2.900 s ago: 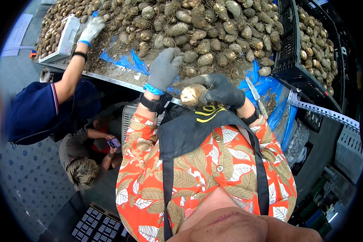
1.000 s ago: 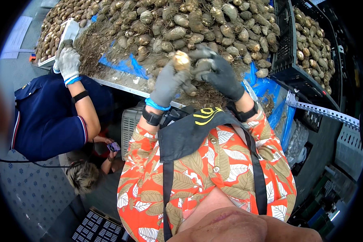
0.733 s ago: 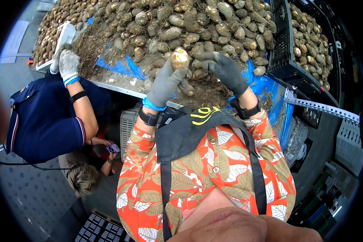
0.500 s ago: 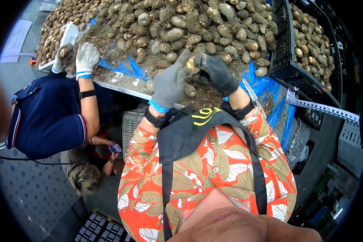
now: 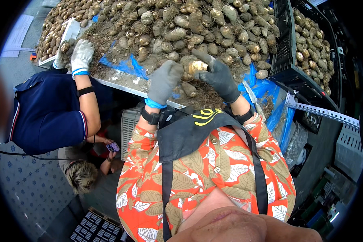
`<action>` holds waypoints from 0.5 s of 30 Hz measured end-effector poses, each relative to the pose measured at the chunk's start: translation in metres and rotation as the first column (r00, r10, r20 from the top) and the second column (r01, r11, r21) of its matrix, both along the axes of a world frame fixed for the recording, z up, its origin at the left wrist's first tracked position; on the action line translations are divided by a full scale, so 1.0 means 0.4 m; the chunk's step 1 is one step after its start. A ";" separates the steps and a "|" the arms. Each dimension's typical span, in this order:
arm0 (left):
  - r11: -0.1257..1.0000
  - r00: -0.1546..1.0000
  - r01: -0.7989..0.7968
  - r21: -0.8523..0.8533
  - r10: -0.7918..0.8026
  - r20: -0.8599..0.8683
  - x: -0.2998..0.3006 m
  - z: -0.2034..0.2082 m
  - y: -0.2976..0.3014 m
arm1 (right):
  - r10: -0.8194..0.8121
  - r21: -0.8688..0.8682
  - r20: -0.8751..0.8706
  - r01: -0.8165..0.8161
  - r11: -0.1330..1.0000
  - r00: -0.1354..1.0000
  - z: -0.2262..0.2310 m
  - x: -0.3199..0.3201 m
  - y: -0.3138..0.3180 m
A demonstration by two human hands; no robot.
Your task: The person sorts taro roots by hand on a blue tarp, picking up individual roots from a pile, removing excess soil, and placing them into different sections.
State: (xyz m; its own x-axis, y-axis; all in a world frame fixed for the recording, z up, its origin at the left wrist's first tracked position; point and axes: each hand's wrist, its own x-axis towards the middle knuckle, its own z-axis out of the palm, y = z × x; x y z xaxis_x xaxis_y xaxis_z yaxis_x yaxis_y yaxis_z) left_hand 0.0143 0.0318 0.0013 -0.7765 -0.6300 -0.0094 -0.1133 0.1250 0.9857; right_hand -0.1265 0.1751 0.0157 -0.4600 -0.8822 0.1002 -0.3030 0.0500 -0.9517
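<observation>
A brown taro root [image 5: 196,67] with a pale cut end is gripped by my right hand [image 5: 220,79], which wears a dark glove. The fingers and thumb curve around its right side. My left hand [image 5: 165,82], in a grey glove over a blue cuff, is closed with curled fingers against the root's left side; whatever those fingers pinch is hidden. Just below lies another small taro root [image 5: 189,89] on loose soil and root fibres. Beyond both hands rises a large heap of hairy taro roots [image 5: 175,34].
A knife [image 5: 251,93] lies on blue plastic sheeting [image 5: 273,97] right of my hands. Further right stands a black crate [image 5: 283,40] of taro roots. On the left, a co-worker in a navy shirt [image 5: 52,115] works with gloved hands; another person [image 5: 82,173] sits low, holding a phone [image 5: 113,147].
The taro root has turned, showing more of its pale end. My left fingers, one pointing up before, are now curled in. The co-worker's hands have shifted slightly left.
</observation>
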 end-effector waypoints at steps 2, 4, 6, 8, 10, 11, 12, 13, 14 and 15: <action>0.917 0.993 -0.076 -0.391 0.033 -0.116 -0.020 0.019 0.032 | 0.008 0.027 0.181 -0.014 1.000 0.983 0.018 0.014 -0.001; 0.863 0.984 -0.049 -0.503 -0.045 -0.172 -0.021 0.031 0.040 | -0.015 -0.020 0.185 0.019 1.000 0.983 -0.008 0.019 -0.003; 0.861 0.977 -0.028 -0.508 -0.083 -0.195 -0.018 0.035 0.038 | -0.018 -0.005 0.183 0.019 1.000 0.983 -0.017 0.024 -0.010; 0.853 0.976 -0.076 -0.517 -0.043 -0.215 -0.013 0.030 0.038 | -0.007 0.078 0.180 -0.007 0.997 0.984 -0.013 0.034 -0.014; 0.821 0.980 -0.114 -0.560 0.001 -0.198 -0.011 0.022 0.033 | 0.075 0.015 0.112 -0.077 0.997 0.991 0.015 0.048 -0.011; 0.804 0.981 -0.135 -0.579 0.025 -0.194 -0.012 0.017 0.027 | 0.117 -0.013 0.073 -0.116 0.993 0.990 0.033 0.056 -0.009; 0.814 0.983 -0.147 -0.561 0.059 -0.172 -0.016 -0.007 0.009 | 0.120 0.006 0.032 -0.121 0.993 0.992 0.043 0.061 -0.006; 0.824 0.984 -0.161 -0.544 0.093 -0.150 -0.019 -0.045 -0.019 | 0.125 0.024 -0.008 -0.125 0.992 0.992 0.052 0.065 -0.002; 0.833 0.985 -0.169 -0.526 0.120 -0.126 -0.020 -0.048 -0.035 | 0.124 0.042 -0.048 -0.122 0.992 0.991 0.055 0.064 0.001; 0.921 0.991 -0.134 -0.366 0.131 -0.031 -0.003 -0.046 -0.037 | 0.122 0.014 -0.055 -0.121 0.993 0.991 0.057 0.061 0.001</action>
